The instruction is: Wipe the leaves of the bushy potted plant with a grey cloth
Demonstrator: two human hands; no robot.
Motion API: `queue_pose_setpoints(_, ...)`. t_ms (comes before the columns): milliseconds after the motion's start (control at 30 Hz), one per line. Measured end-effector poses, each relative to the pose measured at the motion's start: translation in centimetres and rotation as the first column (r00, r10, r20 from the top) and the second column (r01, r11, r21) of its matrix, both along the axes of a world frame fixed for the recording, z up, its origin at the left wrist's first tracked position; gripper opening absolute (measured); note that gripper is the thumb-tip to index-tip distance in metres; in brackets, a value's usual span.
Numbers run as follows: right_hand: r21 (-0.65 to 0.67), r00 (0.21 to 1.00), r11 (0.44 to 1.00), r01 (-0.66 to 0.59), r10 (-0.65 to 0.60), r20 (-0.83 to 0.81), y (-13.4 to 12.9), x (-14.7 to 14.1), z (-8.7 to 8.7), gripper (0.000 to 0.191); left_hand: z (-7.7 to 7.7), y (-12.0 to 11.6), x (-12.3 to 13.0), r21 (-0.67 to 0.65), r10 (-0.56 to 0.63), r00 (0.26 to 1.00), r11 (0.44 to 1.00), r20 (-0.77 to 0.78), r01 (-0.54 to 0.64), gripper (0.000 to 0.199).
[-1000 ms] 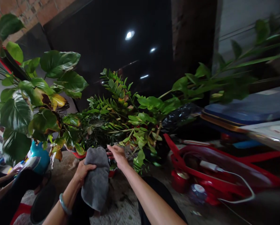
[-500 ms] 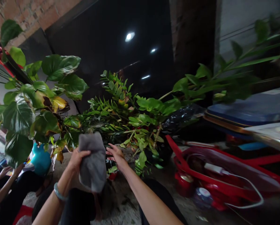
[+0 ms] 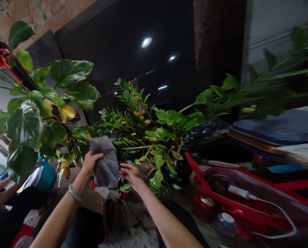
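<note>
A grey cloth (image 3: 106, 163) is raised in front of the plants, with my left hand (image 3: 90, 163) gripping its left edge, thumb on the near side. A pale bangle circles that wrist. My right hand (image 3: 132, 175) hovers just right of the cloth, fingers spread and apart from it, holding nothing. Behind both hands is a bushy green plant (image 3: 166, 132) with some yellowed leaves. Below the cloth, a small red pot (image 3: 124, 195) and a pale piece of paper (image 3: 103, 191) are partly visible.
To the left stands a broad-leaved plant (image 3: 24, 120). At the right are a red plastic chair (image 3: 243, 172), a white device with a cable (image 3: 239, 192), a clear jar (image 3: 225, 222) and a blue-topped stack (image 3: 275, 127). Another person's arm (image 3: 4, 193) shows at lower left.
The cloth has been lifted slightly and its lower end has folded up, uncovering the paper below. My right hand's fingers have curled a little. The whole view has shifted slightly.
</note>
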State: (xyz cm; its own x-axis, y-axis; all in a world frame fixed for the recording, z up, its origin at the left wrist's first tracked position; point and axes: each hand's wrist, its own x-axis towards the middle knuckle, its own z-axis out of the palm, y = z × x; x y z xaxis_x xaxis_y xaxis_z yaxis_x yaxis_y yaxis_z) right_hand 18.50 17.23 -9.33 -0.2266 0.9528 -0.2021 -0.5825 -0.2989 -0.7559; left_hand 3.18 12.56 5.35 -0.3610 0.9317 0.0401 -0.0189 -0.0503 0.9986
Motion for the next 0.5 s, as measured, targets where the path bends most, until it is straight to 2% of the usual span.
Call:
queue_pose_setpoints(67, -0.031, 1.0, 0.999, 0.01, -0.01, 0.018, 0.3, 0.3, -0.4, 0.019, -1.5, -1.1, 0.3, -0.196, -0.174, 0.982, 0.968, -0.076, 0.156, 0.03)
queue_pose_setpoints(100, -0.04, 0.999, 0.999, 0.009, -0.008, 0.033, 0.4, 0.5, -0.6, 0.017, -1.8, -1.7, 0.3, -0.263, -0.265, 0.96, 0.936, -0.094, 0.233, 0.03)
queue_pose_setpoints(167, -0.044, 0.999, 0.999, 0.004, -0.002, 0.05, 0.5, 0.7, -0.9, 0.014, -0.9, -2.4, 0.1, -0.277, -0.378, 0.921, 0.898, -0.094, 0.341, 0.031)
queue_pose_setpoints(200, -0.044, 0.998, 0.999, 0.003, 0.0, 0.057, 0.5, 0.8, -1.0, 0.014, 0.1, -2.3, -0.1, -0.227, -0.386, 0.919, 0.905, -0.082, 0.36, 0.032)
queue_pose_setpoints(233, -0.045, 0.998, 0.999, 0.003, 0.0, 0.066, 0.4, 0.9, -1.0, 0.015, 1.2, -1.9, -0.2, -0.146, -0.362, 0.93, 0.925, -0.059, 0.351, 0.033)
queue_pose_setpoints(300, -0.046, 0.996, 0.999, 0.003, 0.001, 0.086, 0.2, 0.9, -1.0, 0.02, 3.0, -0.4, -0.2, 0.052, -0.248, 0.968, 0.968, 0.023, 0.247, 0.037)
queue_pose_setpoints(367, -0.047, 0.995, 0.999, 0.003, 0.002, 0.1, 0.0, 0.9, -0.8, 0.022, 3.4, 1.2, 0.1, 0.205, -0.094, 0.987, 0.976, 0.13, 0.066, 0.042)
queue_pose_setpoints(433, -0.045, 0.995, 0.999, 0.002, 0.003, 0.104, 0.0, 0.9, -0.6, 0.022, 1.8, 1.8, 0.7, 0.193, 0.008, 0.986, 0.98, 0.165, -0.04, 0.042)
queue_pose_setpoints(500, -0.045, 0.994, 0.999, 0.001, 0.004, 0.11, 0.0, 0.9, -0.6, 0.021, -0.9, 1.1, 1.1, 0.018, -0.016, 0.998, 1.0, 0.057, 0.015, 0.037)
